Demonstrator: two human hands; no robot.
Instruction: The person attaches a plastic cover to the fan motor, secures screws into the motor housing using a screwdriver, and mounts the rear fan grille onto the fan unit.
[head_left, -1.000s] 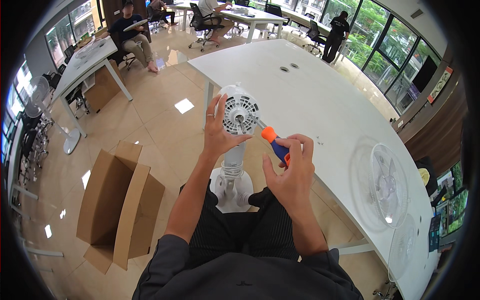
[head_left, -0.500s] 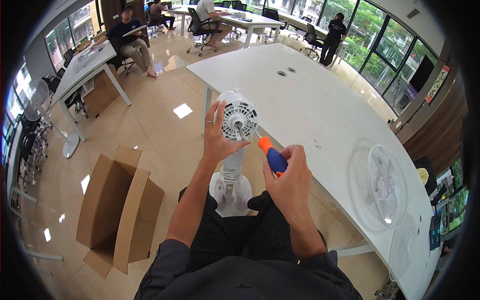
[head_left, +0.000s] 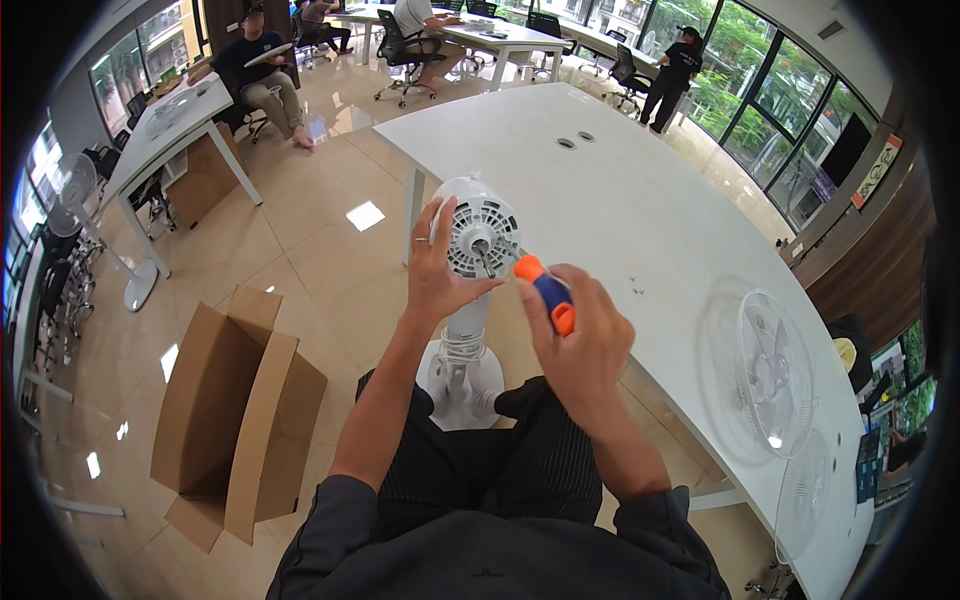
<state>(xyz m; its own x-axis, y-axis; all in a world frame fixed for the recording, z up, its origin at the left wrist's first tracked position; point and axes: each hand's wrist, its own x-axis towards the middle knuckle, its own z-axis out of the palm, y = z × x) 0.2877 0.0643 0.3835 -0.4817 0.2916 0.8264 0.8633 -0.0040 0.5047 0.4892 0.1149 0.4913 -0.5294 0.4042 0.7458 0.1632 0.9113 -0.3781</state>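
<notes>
A white pedestal fan stands in front of me, its round slotted motor housing point(head_left: 493, 219) facing up toward me, with a metal shaft point(head_left: 486, 262) jutting from the centre. My left hand point(head_left: 436, 275) grips the housing's left side, fingers spread along its rim and thumb under the lower edge. In my right hand point(head_left: 588, 335) is an orange and blue screwdriver point(head_left: 548, 290). Its shank meets the housing's right edge; the tip is too small to make out. Below, a white cord point(head_left: 462, 347) is coiled round the pole, and the fan base point(head_left: 462, 410) sits between my feet.
To the right runs a white table point(head_left: 610, 220) bearing small loose parts point(head_left: 636, 286), a fan grille with clear blades point(head_left: 775, 375) and another grille point(head_left: 803, 495). An open cardboard box point(head_left: 275, 440) is on the floor at left. Several people are farther off.
My right hand has turned round the screwdriver handle and shifted slightly right, with the fingers now more over the top. My left hand keeps its hold. A distant person by the windows has turned.
</notes>
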